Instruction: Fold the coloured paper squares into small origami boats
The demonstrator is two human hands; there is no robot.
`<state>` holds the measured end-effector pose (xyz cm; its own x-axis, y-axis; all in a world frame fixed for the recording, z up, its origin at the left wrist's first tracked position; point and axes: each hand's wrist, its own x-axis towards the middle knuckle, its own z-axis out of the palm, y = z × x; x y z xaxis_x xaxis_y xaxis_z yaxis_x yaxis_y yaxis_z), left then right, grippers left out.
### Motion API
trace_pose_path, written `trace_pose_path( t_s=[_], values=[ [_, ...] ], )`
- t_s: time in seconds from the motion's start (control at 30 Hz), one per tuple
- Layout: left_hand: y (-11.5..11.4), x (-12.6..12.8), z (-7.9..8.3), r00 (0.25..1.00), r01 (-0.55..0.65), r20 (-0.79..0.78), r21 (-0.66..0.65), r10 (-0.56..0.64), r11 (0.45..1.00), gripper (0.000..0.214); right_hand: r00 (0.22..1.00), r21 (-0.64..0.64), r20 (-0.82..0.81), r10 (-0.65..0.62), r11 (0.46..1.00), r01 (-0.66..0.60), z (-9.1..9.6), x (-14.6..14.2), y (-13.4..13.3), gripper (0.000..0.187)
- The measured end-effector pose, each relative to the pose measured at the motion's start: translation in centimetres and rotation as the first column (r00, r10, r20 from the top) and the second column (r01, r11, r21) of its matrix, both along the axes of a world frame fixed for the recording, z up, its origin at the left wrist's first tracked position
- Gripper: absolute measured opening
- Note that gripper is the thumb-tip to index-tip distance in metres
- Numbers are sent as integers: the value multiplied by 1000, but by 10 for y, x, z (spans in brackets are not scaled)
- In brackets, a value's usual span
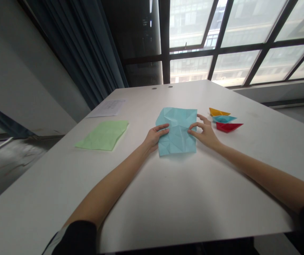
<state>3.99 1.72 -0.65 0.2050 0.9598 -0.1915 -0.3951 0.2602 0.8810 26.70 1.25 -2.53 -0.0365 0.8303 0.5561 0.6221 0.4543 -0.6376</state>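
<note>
A light blue, square paper sheet (177, 141) with a network of creases is positioned over the middle of the bench, between the two hands. The left hand (155, 137) grips its left edge, thumb and index finger on the front face. The right hand (203, 132) grips the right side, with thumb and index finger brought together on the front and other fingers at the edge.

Right of the right hand, three folded paper boats are set in a close row: yellow (218, 112), blue (224, 119) and red (227, 127), the red nearest the person. Left of the left hand, well apart, lies a flat, light green paper sheet (102, 136). Beyond it lies a white sheet with print (108, 107), too small to read.

The bench (183, 202) has a smooth white top with two round inserts (154, 88) near the far edge. Behind it stand a dark-framed window (240, 28) and, at left, a blue-grey curtain (80, 39).
</note>
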Motion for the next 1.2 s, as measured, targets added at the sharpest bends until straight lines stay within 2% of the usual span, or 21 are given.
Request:
trace_pose_path(
  t_s=[0.1, 0.17, 0.23, 0.33, 0.47, 0.6, 0.73, 0.87, 1.0, 1.2],
  values=[
    [1, 0, -2, 1000, -28, -4, -7, 28, 1000, 34, 996, 123, 85, -37, 992, 27, 5, 0, -4, 10],
    [1, -1, -3, 999, -41, -1, -14, 41, 999, 35, 993, 146, 115, -2, 989, -15, 7, -1, -5, 7],
    [2, -1, -4, 999, -38, 6, -17, 38, 999, 36, 990, 91, 118, 80, 992, -91, 9, -2, -6, 5],
    [1, -1, -3, 1000, -19, -2, -17, 19, 1000, 36, 980, -21, 111, 163, 987, -162, 9, -5, -9, 13],
    [-3, 2, -1, 1000, 13, -26, -9, -13, 1000, 35, 975, -63, 113, 192, 980, -186, 10, -10, -14, 22],
    [-5, 3, 0, 998, 54, -34, -5, -54, 999, 34, 978, -105, 70, 197, 976, -189, 13, -13, -16, 20],
    [-4, 1, -2, 994, 101, -41, 0, -101, 995, 35, 981, -109, 9, 195, 975, -193, 15, -15, -17, 17],
    [-3, 0, -4, 989, 140, -50, -6, -140, 990, 36, 974, -98, -28, 223, 969, -225, 16, -15, -18, 24],
    [-5, 1, -3, 984, 166, -60, -6, -167, 986, 38, 956, -56, 65, 286, 958, -283, 19, -15, -20, 30],
    [-6, 3, -3, 982, 167, -102, 42, -162, 985, 41, 950, -8, 128, 286, 958, -287, 19, -15, -19, 20]
  ],
)
